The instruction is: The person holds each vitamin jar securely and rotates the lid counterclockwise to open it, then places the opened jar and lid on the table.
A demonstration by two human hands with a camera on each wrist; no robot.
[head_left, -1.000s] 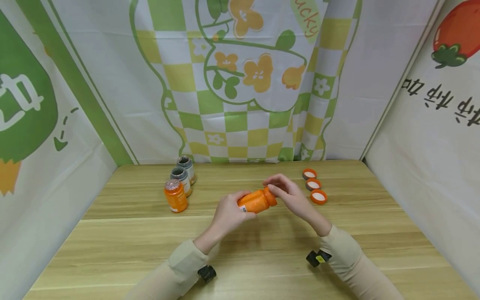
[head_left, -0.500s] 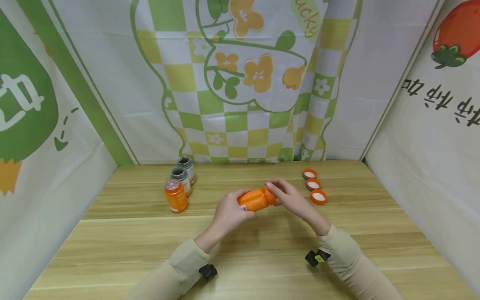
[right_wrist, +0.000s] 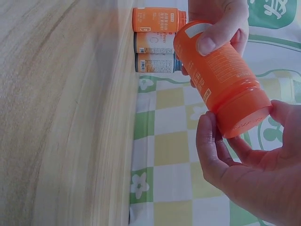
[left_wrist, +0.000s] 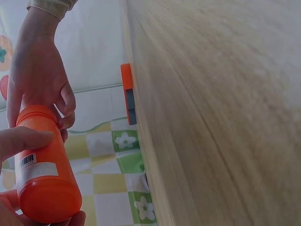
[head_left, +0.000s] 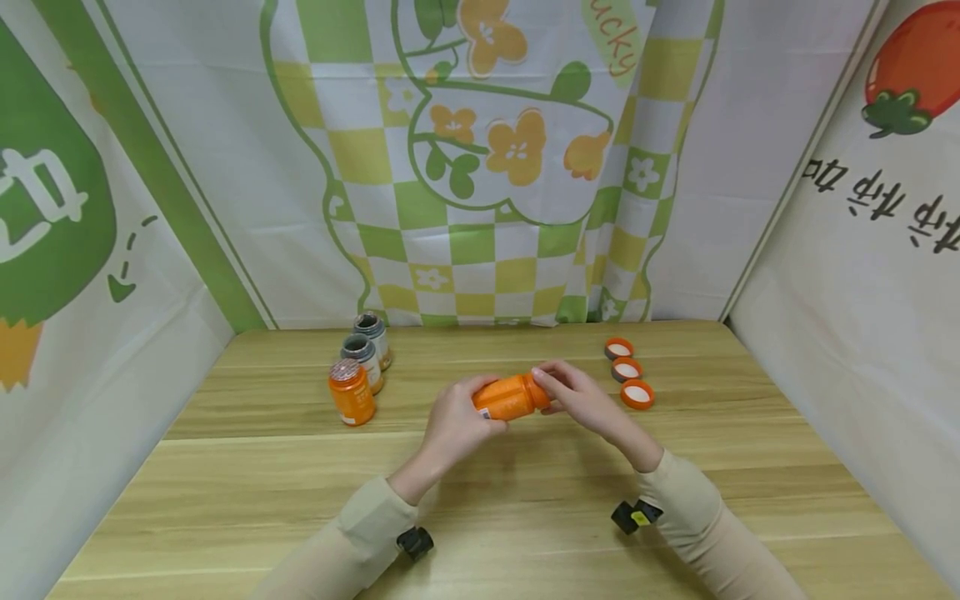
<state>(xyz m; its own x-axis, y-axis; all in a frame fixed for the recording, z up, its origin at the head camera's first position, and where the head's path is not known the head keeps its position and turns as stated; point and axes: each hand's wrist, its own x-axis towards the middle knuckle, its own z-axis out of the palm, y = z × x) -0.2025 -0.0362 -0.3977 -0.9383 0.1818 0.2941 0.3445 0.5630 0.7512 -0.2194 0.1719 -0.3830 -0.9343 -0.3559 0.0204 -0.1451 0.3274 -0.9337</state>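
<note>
An orange pill bottle [head_left: 510,398] is held tilted above the table, its capped end toward the right. My left hand [head_left: 455,423] grips the bottle's body; in the left wrist view the thumb lies along its side above a white label with a barcode. At the other end, my right hand [head_left: 583,400] pinches the orange cap [right_wrist: 244,113] between thumb and fingers. The right wrist view shows the cap on the bottle's neck, with the fingertips around its rim.
At the left stand an orange bottle [head_left: 352,393] with a foil-like top and two uncapped grey-necked bottles [head_left: 363,361] behind it. A row of three loose caps [head_left: 637,394] lies on the wooden table [head_left: 480,517] at the right, undersides up. Curtains hang behind.
The right hand's fingers have shifted from over the top of the cap to around it, and its knuckles sit lower. The bottle has shifted only slightly; the left hand keeps its grip.
</note>
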